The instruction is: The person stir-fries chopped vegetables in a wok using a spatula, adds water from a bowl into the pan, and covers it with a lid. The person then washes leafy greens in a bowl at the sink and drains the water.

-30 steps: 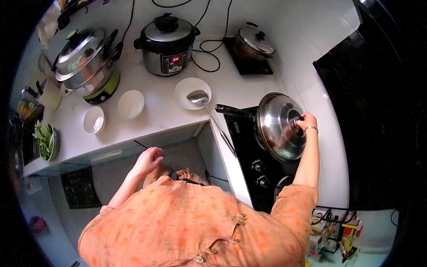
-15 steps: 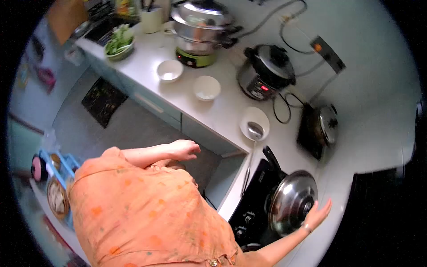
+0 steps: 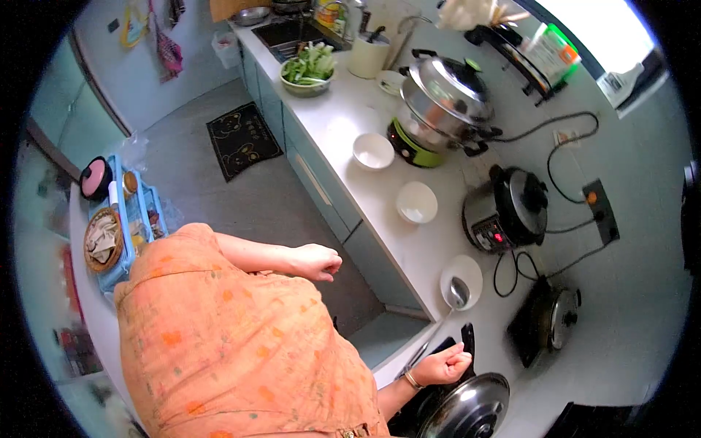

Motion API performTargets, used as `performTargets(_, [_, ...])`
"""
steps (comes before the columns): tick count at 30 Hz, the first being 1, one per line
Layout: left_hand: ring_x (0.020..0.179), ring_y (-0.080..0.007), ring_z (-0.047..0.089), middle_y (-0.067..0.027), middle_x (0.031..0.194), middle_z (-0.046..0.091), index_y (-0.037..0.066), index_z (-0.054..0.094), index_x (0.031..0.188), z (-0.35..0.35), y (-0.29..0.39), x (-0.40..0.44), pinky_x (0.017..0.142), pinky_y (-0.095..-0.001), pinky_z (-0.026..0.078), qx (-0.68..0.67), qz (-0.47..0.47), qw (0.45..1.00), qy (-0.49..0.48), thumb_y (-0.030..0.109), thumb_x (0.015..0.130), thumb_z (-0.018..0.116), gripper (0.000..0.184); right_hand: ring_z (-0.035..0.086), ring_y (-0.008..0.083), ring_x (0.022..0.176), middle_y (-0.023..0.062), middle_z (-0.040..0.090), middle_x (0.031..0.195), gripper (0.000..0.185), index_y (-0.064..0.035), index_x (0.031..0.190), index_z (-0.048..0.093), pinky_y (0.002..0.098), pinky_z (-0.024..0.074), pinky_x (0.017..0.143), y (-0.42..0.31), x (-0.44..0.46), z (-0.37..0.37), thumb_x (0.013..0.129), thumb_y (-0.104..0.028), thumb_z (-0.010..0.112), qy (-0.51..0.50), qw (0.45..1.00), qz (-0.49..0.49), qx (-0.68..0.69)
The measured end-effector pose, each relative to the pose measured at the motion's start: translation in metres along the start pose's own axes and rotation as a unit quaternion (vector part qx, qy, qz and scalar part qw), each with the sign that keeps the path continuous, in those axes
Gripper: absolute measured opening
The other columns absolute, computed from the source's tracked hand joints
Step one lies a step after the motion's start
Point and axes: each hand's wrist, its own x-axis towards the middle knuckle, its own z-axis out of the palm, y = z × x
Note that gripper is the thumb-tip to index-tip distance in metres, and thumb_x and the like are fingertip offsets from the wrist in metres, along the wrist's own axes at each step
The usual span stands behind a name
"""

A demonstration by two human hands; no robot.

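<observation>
My left hand [image 3: 318, 262] hangs in front of my orange patterned shirt, its fingers curled and nothing visible in them. My right hand [image 3: 442, 365] is closed in front of the black pan handle [image 3: 468, 337]. Whether its fingers grip that handle or anything else is hidden. Below my right hand, a domed metal lid [image 3: 467, 412] covers the pan on the black stove, partly cut off by the view. A metal ladle [image 3: 458, 292] rests in a white bowl [image 3: 475, 276], its long handle reaching down past my right wrist.
Two more white bowls [image 3: 373, 152] [image 3: 417, 203] stand along the counter. Behind them are a steamer pot [image 3: 445, 95] on a green base, an electric pressure cooker [image 3: 504, 212] and another lidded pot [image 3: 561, 319]. Leafy greens [image 3: 310, 64] fill a bowl near the sink [image 3: 292, 35].
My right hand has moved from beside the pan lid up to the pan handle, its open fingers now closed. My left fingers have curled in. The view has shifted, showing more of the sink.
</observation>
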Motion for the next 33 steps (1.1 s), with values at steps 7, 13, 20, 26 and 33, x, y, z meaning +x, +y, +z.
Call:
performTargets(7, [0.062, -0.0303, 0.052, -0.0101, 0.063, 0.049, 0.006, 0.042, 0.065, -0.049, -0.053, -0.055, 0.054, -0.0399, 0.039, -0.039, -0.105, 0.975, 0.193, 0.018, 0.071, 0.066, 0.027, 0.017, 0.0106, 0.048, -0.0003, 0.019, 0.051, 0.045, -0.0069, 0.057, 0.020, 0.0284, 0.0173, 0.043, -0.073, -0.023, 0.078, 0.083, 0.001, 0.057, -0.145, 0.985, 0.013, 0.090])
performTargets(13, [0.049, -0.0295, 0.040, -0.0116, 0.052, 0.040, 0.006, 0.036, 0.056, -0.115, -0.126, -0.100, 0.047, -0.0382, 0.033, -0.086, -0.164, 0.941, 0.283, 0.022, 0.074, 0.066, 0.038, 0.017, 0.0121, 0.045, 0.0022, 0.018, 0.050, 0.048, -0.0053, 0.054, 0.021, 0.0304, 0.0125, 0.043, -0.170, -0.050, 0.165, 0.081, -0.006, 0.061, -0.194, 0.965, -0.012, 0.177])
performTargets(20, [0.050, -0.0097, 0.025, -0.0035, 0.050, 0.025, 0.004, 0.033, 0.054, -0.178, -0.209, -0.170, 0.043, -0.0298, 0.026, -0.200, -0.208, 0.894, 0.343, 0.031, 0.084, 0.058, 0.047, 0.018, 0.0118, 0.045, 0.0019, 0.018, 0.051, 0.048, -0.0051, 0.055, 0.023, 0.0308, 0.0116, 0.043, -0.272, -0.092, 0.277, 0.084, -0.021, 0.057, -0.294, 0.910, -0.080, 0.281])
performTargets(26, [0.055, -0.0097, 0.036, -0.0020, 0.059, 0.042, 0.001, 0.041, 0.065, -0.220, -0.251, -0.210, 0.050, -0.0289, 0.034, -0.185, -0.150, 0.860, 0.452, 0.026, 0.092, 0.046, 0.036, 0.055, 0.0203, 0.063, 0.0098, 0.057, 0.076, 0.024, -0.0016, 0.080, 0.056, 0.0265, 0.0445, 0.053, -0.366, -0.122, 0.355, 0.071, -0.020, 0.068, -0.485, 0.761, -0.144, 0.407])
performTargets(33, [0.098, -0.0204, 0.051, -0.0133, 0.112, 0.051, 0.004, 0.050, 0.118, -0.282, -0.246, -0.207, 0.078, -0.0327, 0.045, -0.303, 0.032, 0.896, 0.323, 0.014, 0.083, 0.058, 0.038, 0.037, 0.0344, 0.122, 0.0173, 0.019, 0.143, 0.077, -0.0084, 0.133, 0.034, 0.0407, 0.0355, 0.096, -0.447, -0.153, 0.421, 0.071, -0.042, 0.066, -0.668, 0.520, -0.250, 0.471])
